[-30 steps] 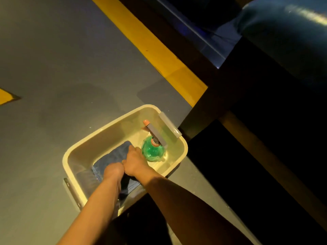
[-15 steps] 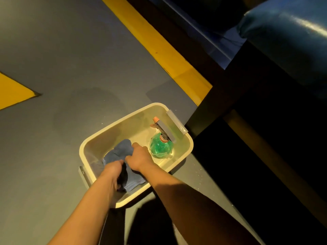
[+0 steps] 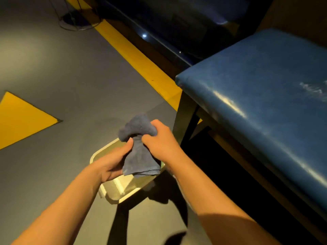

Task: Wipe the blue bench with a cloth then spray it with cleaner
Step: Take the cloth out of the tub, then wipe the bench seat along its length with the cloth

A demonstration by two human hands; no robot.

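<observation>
From my head camera, I have the blue-grey cloth [image 3: 139, 147] bunched between both hands, above the cream plastic tub [image 3: 113, 189] on the floor. My right hand [image 3: 159, 140] is closed round its gathered middle, the top flopping over my knuckles; my left hand [image 3: 113, 163] pinches the side just below, fingers curled, the loose hem hanging beneath. It looks light, soft and limp, so I judge it needs folding into a pad and pressing flat under my palm. The blue bench [image 3: 261, 96] sits to the right of my grip, unwiped.
</observation>
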